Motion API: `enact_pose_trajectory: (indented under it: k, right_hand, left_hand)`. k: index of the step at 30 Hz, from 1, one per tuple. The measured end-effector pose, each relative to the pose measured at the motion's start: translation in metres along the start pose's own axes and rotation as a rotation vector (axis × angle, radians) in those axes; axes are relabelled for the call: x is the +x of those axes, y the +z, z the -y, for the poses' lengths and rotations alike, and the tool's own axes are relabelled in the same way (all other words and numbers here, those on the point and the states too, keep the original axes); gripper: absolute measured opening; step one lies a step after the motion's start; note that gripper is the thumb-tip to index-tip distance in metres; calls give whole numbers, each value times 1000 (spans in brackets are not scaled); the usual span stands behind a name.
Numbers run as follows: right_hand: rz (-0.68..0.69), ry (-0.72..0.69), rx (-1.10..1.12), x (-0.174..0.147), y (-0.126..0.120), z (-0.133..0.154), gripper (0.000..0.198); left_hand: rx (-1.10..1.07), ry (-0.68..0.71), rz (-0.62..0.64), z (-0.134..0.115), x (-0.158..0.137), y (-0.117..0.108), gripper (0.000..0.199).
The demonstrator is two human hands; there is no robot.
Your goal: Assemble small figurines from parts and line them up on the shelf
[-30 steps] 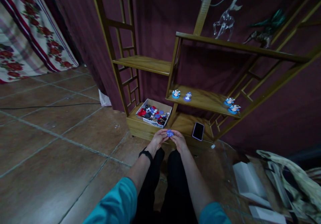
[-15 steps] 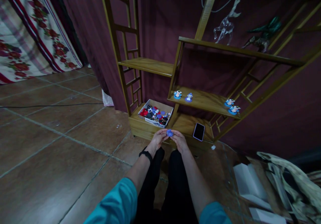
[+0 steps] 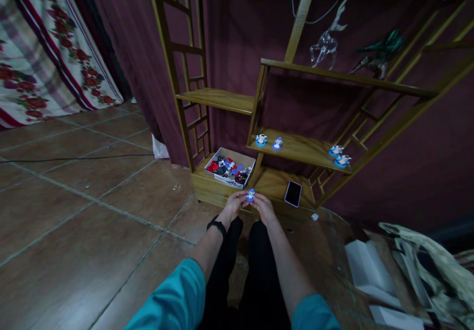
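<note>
My left hand [image 3: 234,203] and my right hand [image 3: 263,205] meet in front of a low wooden shelf unit [image 3: 222,100] and together pinch a small blue-and-white figurine [image 3: 251,195] on a round purple base. Just beyond them a white box [image 3: 230,167] full of red, black and blue small pieces sits on the bottom shelf. Two similar figurines [image 3: 268,141] stand on the middle shelf, and two more figurines [image 3: 339,155] stand at its right end.
A dark phone [image 3: 293,193] lies on the bottom shelf right of my hands. A clear glass deer [image 3: 326,39] and a green figure [image 3: 377,54] stand on the top shelf. White cartons [image 3: 368,271] and crumpled cloth [image 3: 433,266] lie at right. A cable [image 3: 74,158] crosses the tiled floor.
The piece between my fingers has turned from showing its flat purple base to standing with the figure up. The view shifted slightly; my hands stay in place.
</note>
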State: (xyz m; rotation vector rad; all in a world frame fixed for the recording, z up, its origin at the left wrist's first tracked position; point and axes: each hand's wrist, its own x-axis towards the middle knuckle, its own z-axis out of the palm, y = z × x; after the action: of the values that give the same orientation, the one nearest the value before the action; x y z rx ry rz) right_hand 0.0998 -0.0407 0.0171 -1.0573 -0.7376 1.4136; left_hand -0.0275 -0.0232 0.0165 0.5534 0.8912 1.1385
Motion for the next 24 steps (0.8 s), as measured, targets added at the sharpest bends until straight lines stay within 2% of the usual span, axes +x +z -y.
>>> enact_pose_trajectory:
  k: [8,24]
  right_hand:
    - [-31,-28,1,2,-2,-4,27]
    - [-55,-46,-3,6,-5,-8,26]
  left_hand:
    - [38,17,-54,1,-2,3,6]
    - [73,-18,-35,1,1,0,9]
